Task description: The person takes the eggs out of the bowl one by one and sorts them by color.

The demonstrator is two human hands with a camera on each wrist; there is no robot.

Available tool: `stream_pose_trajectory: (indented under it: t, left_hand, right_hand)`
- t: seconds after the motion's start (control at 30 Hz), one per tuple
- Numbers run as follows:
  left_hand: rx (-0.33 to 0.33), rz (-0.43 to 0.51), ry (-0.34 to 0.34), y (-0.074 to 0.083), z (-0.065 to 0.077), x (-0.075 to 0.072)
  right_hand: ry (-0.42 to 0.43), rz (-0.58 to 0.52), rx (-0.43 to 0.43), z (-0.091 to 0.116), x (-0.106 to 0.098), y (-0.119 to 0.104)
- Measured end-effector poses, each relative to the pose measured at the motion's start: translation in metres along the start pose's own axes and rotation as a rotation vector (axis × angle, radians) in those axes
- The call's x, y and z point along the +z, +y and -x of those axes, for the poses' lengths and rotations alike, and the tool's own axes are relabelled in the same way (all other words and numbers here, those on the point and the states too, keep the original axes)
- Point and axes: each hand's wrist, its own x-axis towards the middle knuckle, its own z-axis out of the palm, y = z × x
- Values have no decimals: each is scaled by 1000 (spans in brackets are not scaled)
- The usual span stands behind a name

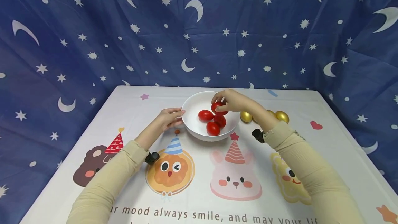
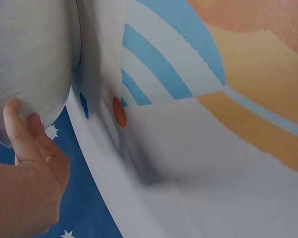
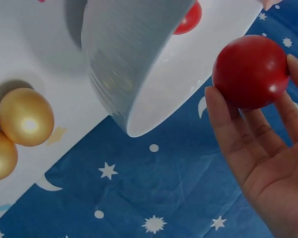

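At the left of the white-covered counter [image 1: 133, 111], the left hand [image 1: 170, 117] holds the bowl [image 1: 192, 104] at its left side; in the left wrist view its fingers lie curled against the outer wall, so this grip has the bowl and nothing else that shows. Further right, inside the bowl, three red eggs lie together: one to the left [image 1: 205, 115], one nearest the person [image 1: 213, 128] and one just to the right [image 1: 220, 121], so three are accounted for there. Over the bowl, toward its far right, the right hand [image 1: 230, 100] pinches a fourth, the held red egg [image 3: 251, 72], between thumb and fingers; the right wrist view shows that grip firmly around it and apart from the bowl's wall. In the head view it overlaps the eggs below, and whether it touches them I cannot tell. That egg looks like the unfinished part: it is in the fingers, not released, and a single moment does not show whether it is going in or coming out. Right of the bowl, gold eggs sit on the counter, the nearest [image 1: 246, 117] just beside the bowl and the last [image 1: 282, 117] farther off. The right forearm hides some, so their count is uncertain, but none shows inside the bowl.
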Motion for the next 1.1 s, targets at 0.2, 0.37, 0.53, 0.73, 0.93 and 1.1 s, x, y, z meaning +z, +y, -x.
stream_pose_trajectory:
  t: [0.2,0.37,0.53,0.73,0.93,1.1]
  left_hand:
    - [-5,-9,1,0,0,-1]
    - [2,-7,5,1,1,-2]
    - [3,7,-2,0,1,-1]
    - [4,13,-2,-3,1,-2]
    - [5,18,10,-2,2,-3]
    - [4,15,7,-2,0,-1]
  right_hand:
    - [69,-4,33,17,6,-5]
    - [125,-18,44,30,13,-8]
    - [172,-32,-10,41,19,-5]
    - [220,-37,31,57,28,-4]
    - [291,-57,63,69,33,-2]
    - [343,-36,70,84,38,2]
